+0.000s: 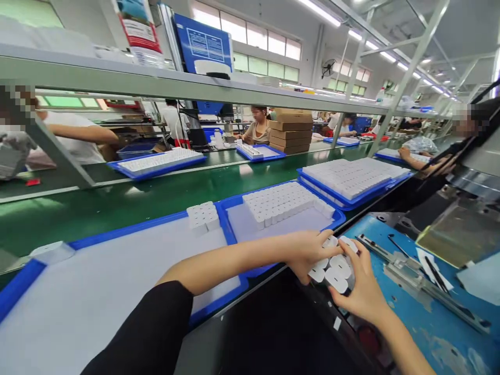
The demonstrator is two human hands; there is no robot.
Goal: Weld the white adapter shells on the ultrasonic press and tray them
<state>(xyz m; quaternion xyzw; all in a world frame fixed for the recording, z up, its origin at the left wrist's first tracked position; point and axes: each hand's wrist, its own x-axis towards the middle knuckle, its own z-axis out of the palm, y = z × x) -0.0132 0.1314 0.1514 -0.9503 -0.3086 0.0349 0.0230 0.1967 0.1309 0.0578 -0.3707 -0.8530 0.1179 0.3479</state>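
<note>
Blocks (pixel 339 267), left hand (pixel 308 251) gripping, right hand (pixel 366 291) too

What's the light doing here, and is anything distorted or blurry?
Head view: windows wash out nearly white; the green surface shows bright reflections. Head view: a shelf post slants, perhaps partly lens distortion. Head view: held white pieces are readable, the distance softer.

The head-worn camera faces forward and down, with the left hand (pixel 310 252) and right hand (pixel 362 285) near, the green bench (pixel 117 211) beyond.
</note>
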